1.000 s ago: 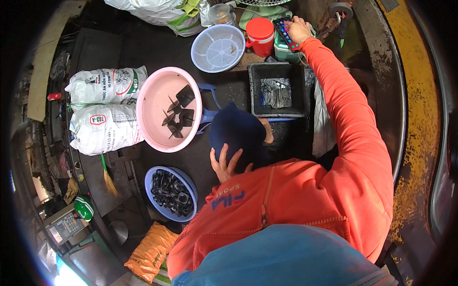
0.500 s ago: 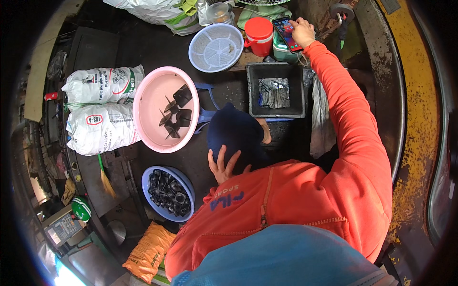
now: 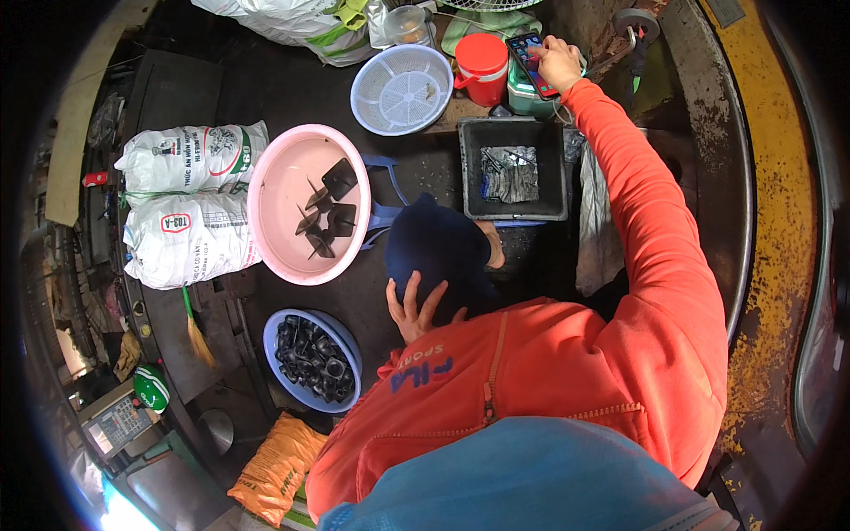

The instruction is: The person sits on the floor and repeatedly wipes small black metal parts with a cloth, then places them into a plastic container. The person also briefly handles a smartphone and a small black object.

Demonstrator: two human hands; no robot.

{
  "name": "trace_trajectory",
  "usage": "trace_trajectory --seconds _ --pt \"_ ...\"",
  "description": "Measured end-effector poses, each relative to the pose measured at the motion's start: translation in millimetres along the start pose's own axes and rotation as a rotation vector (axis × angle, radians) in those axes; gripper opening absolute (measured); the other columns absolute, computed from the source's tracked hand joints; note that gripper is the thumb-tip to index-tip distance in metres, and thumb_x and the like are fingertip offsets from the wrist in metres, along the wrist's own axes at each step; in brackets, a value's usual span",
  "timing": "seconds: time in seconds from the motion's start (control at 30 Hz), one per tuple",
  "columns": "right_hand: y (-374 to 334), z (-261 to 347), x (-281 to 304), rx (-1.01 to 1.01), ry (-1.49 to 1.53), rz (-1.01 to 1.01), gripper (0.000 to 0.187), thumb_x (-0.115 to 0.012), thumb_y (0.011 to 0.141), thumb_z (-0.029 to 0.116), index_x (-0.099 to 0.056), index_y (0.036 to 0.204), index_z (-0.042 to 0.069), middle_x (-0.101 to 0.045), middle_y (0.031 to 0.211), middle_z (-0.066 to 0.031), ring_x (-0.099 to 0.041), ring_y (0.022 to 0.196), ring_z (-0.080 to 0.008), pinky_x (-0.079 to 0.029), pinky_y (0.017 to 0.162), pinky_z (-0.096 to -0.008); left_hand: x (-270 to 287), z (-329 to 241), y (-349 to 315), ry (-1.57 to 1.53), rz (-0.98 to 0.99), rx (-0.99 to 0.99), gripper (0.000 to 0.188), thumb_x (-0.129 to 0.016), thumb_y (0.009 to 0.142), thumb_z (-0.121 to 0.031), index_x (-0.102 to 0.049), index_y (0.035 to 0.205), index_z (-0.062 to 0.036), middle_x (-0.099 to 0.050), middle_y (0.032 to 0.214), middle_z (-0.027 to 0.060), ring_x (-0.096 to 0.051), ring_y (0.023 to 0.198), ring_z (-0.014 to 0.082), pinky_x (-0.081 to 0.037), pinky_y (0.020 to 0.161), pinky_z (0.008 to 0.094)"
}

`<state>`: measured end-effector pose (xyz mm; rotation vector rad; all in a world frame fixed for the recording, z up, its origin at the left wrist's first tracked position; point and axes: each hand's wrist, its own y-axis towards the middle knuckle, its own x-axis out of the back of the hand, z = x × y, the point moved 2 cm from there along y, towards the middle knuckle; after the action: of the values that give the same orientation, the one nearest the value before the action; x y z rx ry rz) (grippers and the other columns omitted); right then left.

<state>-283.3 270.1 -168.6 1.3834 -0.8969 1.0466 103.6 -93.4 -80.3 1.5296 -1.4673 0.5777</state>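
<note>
My right hand [image 3: 559, 66] reaches to the upper right, its fingertips touching the screen of a smartphone [image 3: 528, 55]. The phone leans on a green container [image 3: 524, 96] beside a red lidded jug [image 3: 482, 78]; the hand hides part of its right side. On my knee, in dark blue cloth [image 3: 429, 243], rests my left hand [image 3: 412, 311] with the fingers spread and nothing in them. Left of the knee, a pink basin [image 3: 283, 190] holds several black angular parts [image 3: 339, 219]. More small black parts [image 3: 310, 358] fill a blue-purple basin [image 3: 352, 341] nearer to me.
Ahead of my knee stands a black square tub [image 3: 469, 177] with thin metallic pieces inside. A pale blue plastic basket [image 3: 361, 97] lies beyond. White printed sacks [image 3: 190, 234] are at left, with a small straw brush [image 3: 198, 341] below. An orange bag [image 3: 276, 465] lies near me.
My right hand has shifted slightly over the phone's screen, its fingers now a little lower. The left hand stays on the knee.
</note>
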Motion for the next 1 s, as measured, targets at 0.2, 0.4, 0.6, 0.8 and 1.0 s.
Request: trace_trajectory --seconds 0.2,0.4,0.6,0.8,1.0 --pt "0.5 0.2 5.7 -0.049 0.083 -0.031 0.028 -0.054 0.081 0.016 -0.069 0.103 0.024 -0.057 0.105 -0.0037 -0.051 0.107 -0.0222 -0.037 0.090 -0.0417 0.6 -0.2 0.4 0.005 0.013 -0.004 0.057 -0.083 0.054 -0.029 -0.066 0.107 -0.0224 -0.043 0.135 0.0072 -0.032 0.126 0.0416 -0.030 0.103 0.0561" --pt "-4.9 -4.8 24.1 -0.004 0.132 -0.071 0.035 -0.054 0.080 0.012 -0.064 0.112 0.021 -0.056 0.103 -0.0049 -0.051 0.106 -0.0238 -0.038 0.089 -0.0400 -0.1 0.1 -0.6 -0.012 0.020 0.004 0.058 -0.083 0.054 -0.028 -0.065 0.108 -0.0222 -0.043 0.135 0.0076 -0.032 0.126 0.0434 -0.030 0.102 0.0578" --pt "-19.2 -15.2 36.0 0.087 0.136 -0.007 0.043 -0.052 0.080 0.008 -0.055 0.123 0.013 -0.054 0.110 -0.0101 -0.052 0.106 -0.0284 -0.041 0.091 -0.0415 0.0 -1.1 0.4 -0.054 0.031 -0.002 0.060 -0.084 0.053 -0.028 -0.064 0.110 -0.0229 -0.043 0.135 0.0085 -0.032 0.126 0.0456 -0.030 0.101 0.0594" --pt "-27.4 -25.0 31.7 -0.044 0.343 0.019 0.041 -0.048 0.082 0.004 -0.054 0.123 0.007 -0.052 0.117 -0.0149 -0.051 0.110 -0.0337 -0.043 0.094 -0.0381 1.0 -3.9 0.8 0.066 0.162 0.017 0.068 -0.082 0.058 -0.032 -0.057 0.121 -0.0269 -0.034 0.142 0.0101 -0.023 0.129 0.0500 -0.028 0.100 0.0617" --pt "-7.2 -20.7 12.4 -0.097 0.316 0.066 0.044 -0.049 0.081 0.003 -0.056 0.123 0.012 -0.049 0.122 -0.0153 -0.050 0.113 -0.0337 -0.041 0.096 -0.0394 -0.6 -3.6 1.5 0.091 0.197 0.037 0.070 -0.081 0.060 -0.035 -0.055 0.125 -0.0281 -0.029 0.146 0.0097 -0.019 0.130 0.0513 -0.027 0.099 0.0628"
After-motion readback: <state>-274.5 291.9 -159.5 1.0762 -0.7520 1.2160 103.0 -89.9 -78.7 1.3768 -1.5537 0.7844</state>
